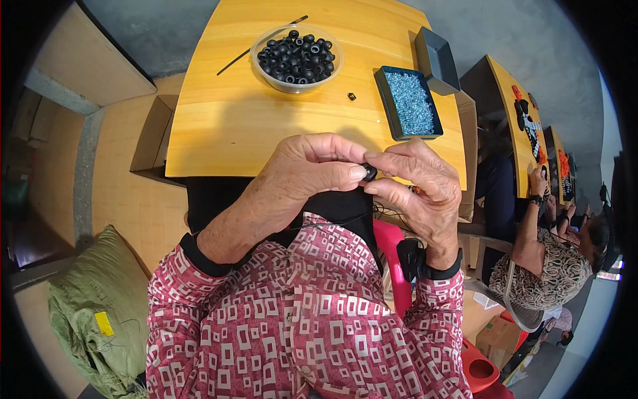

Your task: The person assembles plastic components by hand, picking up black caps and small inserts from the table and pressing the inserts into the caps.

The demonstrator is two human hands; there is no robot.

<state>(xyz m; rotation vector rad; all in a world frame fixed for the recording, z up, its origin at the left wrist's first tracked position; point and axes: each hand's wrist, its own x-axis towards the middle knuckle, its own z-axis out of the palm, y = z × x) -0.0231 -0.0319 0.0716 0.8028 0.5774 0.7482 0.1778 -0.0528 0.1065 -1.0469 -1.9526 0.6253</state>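
Just past the near edge of the table, a small black rounded plastic piece (pixel 369 173) sits between my two hands. My left hand (pixel 302 169) pinches it between thumb and forefinger. From the other side, my right hand (pixel 425 186) closes its thumb and fingertips on the same piece. Fingers cover much of it, so its full shape is hidden. Farther off stands a clear round bowl (pixel 341 64) of similar black hollow pieces. A dark tray (pixel 389 100) of small light-blue translucent bits (pixel 409 103) lies beyond my right hand.
A single black piece (pixel 351 96) lies on the yellow table (pixel 219 113). A thin black rod (pixel 234 61) rests by the bowl, and a dark grey box (pixel 436 56) behind the tray. A green sack (pixel 100 319) is at left; another person (pixel 545 266) sits at right.
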